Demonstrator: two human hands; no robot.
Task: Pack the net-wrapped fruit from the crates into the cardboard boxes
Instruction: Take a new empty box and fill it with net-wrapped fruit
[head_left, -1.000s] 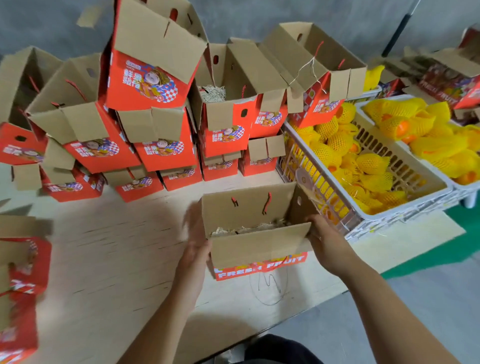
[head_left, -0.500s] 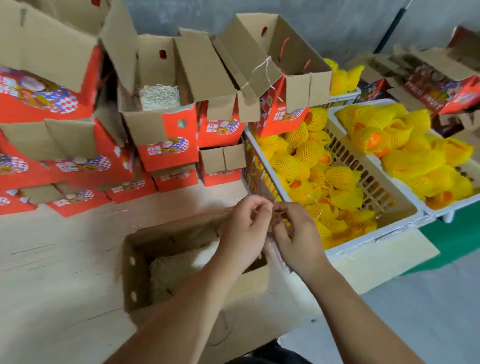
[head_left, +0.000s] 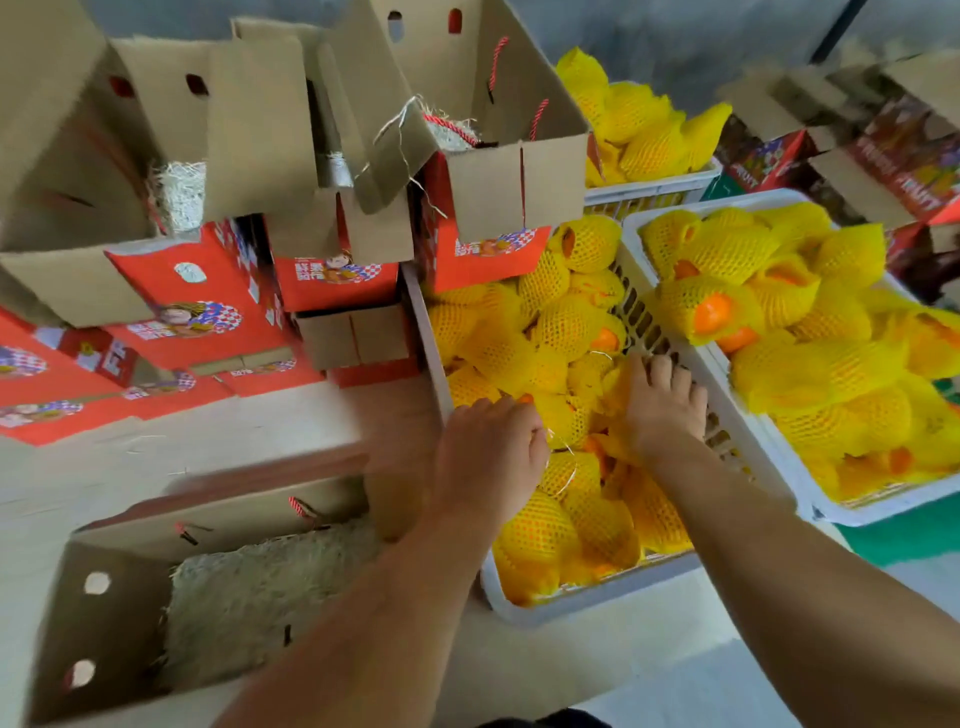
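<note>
Net-wrapped fruit (head_left: 566, 332) filled the near crate (head_left: 587, 597) at two o'clock; my left hand (head_left: 488, 457) curled, grip unclear, my right hand (head_left: 662, 405) lay flat, fingers straight.

Three white crates (head_left: 737, 447) of yellow net-wrapped fruit (head_left: 566, 327), two hands (head_left: 488, 457), and many cardboard boxes (head_left: 104, 623), uncountable.

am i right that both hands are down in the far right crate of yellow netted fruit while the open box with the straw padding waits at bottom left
Not quite. The head view shows the left hand and the right hand in the nearer white crate, not the far right crate, which neither hand touches. The rest holds: the fruit wears yellow netting, and the open box with straw padding waits at bottom left.
</note>
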